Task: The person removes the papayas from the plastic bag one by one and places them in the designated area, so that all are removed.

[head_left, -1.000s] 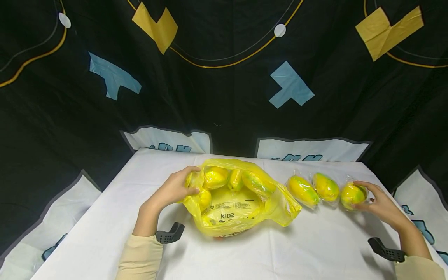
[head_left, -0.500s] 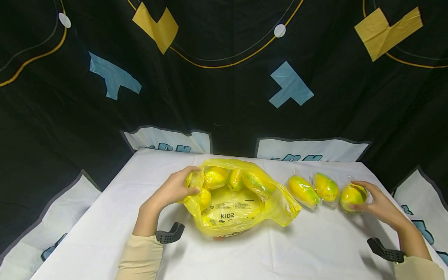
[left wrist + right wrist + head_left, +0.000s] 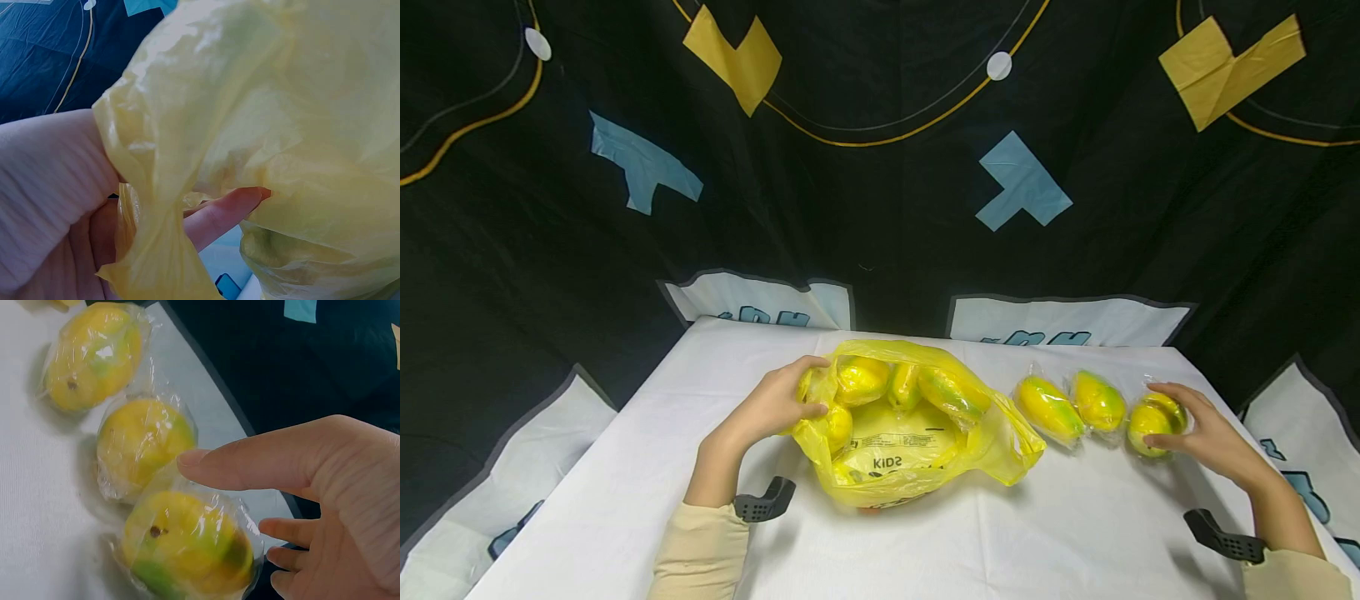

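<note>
My left hand [image 3: 769, 402] grips the left rim of a yellow plastic bag [image 3: 910, 446]. Close up in the left wrist view, bunched bag film [image 3: 162, 219] passes over the palm, partly hiding the fingers. Several yellow-green mangoes, such as this mango [image 3: 953, 392], sit inside the bag's mouth. To the right, three mangoes in clear wrap lie in a row on the table. My right hand [image 3: 1213, 433] is around the rightmost mango [image 3: 1146, 429], thumb and fingers spread. From the right wrist, the thumb [image 3: 250, 462] appears above that mango [image 3: 187, 544], not closed on it.
The two other wrapped mangoes, the left mango [image 3: 1051, 410] and the middle mango [image 3: 1097, 402], lie between bag and right hand. A white cloth covers the table [image 3: 1060, 533]. Behind it hangs a black curtain [image 3: 880, 217] with blue and gold shapes.
The rightmost mango has turned slightly and shifted a little. My right thumb and fingers have loosened from it and spread. My left hand and the bag have stayed put.
</note>
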Demonstrator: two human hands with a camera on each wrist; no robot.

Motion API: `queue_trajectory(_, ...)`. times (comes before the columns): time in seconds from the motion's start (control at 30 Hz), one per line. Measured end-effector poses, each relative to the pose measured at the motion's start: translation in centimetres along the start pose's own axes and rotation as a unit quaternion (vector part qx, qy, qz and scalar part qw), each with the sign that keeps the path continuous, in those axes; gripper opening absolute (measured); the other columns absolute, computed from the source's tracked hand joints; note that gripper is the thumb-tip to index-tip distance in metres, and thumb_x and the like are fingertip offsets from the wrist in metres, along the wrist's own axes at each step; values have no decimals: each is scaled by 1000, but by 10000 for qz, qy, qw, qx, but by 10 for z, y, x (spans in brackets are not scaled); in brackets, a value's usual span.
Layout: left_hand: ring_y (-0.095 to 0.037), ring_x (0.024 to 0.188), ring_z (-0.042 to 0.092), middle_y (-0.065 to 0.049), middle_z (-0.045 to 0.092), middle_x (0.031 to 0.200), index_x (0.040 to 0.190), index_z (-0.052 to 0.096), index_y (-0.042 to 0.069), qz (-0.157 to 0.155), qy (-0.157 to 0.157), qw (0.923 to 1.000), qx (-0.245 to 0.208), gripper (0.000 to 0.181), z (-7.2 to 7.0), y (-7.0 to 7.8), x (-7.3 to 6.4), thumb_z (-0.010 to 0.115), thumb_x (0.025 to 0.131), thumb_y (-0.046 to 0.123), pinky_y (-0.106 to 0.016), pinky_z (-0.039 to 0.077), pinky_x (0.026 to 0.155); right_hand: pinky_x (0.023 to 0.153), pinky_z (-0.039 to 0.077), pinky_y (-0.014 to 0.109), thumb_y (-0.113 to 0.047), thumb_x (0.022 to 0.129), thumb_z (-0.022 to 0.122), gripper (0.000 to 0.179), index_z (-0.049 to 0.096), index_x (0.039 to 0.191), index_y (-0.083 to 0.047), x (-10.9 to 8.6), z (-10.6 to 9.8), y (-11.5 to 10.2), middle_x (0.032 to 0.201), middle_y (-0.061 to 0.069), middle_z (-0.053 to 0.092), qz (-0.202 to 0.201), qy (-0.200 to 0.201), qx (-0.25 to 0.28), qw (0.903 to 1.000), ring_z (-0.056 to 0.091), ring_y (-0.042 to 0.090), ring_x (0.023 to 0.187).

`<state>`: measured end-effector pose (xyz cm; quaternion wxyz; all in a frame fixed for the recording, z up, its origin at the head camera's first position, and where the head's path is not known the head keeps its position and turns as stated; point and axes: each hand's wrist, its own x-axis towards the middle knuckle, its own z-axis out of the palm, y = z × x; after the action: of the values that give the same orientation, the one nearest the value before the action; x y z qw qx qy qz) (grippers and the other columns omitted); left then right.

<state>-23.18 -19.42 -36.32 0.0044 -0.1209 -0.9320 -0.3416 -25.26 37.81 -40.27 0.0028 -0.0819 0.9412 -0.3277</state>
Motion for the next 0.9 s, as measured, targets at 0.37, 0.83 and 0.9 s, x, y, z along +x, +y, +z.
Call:
queue_trajectory(0.37,-33,119,50,-16,53,136,137,48,8,78,16,10000,30,64,0,-1,1,75,80,8,-52,41,101,91,14,81,-22,80,76,87,27,147,3,0,-1,-23,147,39,13,-193,-29,35,9998,11,60,130)
queue_trajectory(0.83,-31,115,52,-15,53,136,138,47,9,-1,-48,10000,0,63,1,1,4,75,81,9,-50,44,97,92,15,81,-17,78,77,78,38,145,-5,-8,5,-71,153,26,21,-1076,528,350,9922,15,54,135)
queue_trajectory(0.9,-30,114,53,-15,53,135,138,47,9,23,-58,10000,-4,63,2,1,4,75,81,9,-50,45,97,92,18,79,-18,78,78,77,41,144,-5,-9,7,-80,152,25,24,-1267,572,377,9896,18,52,134)
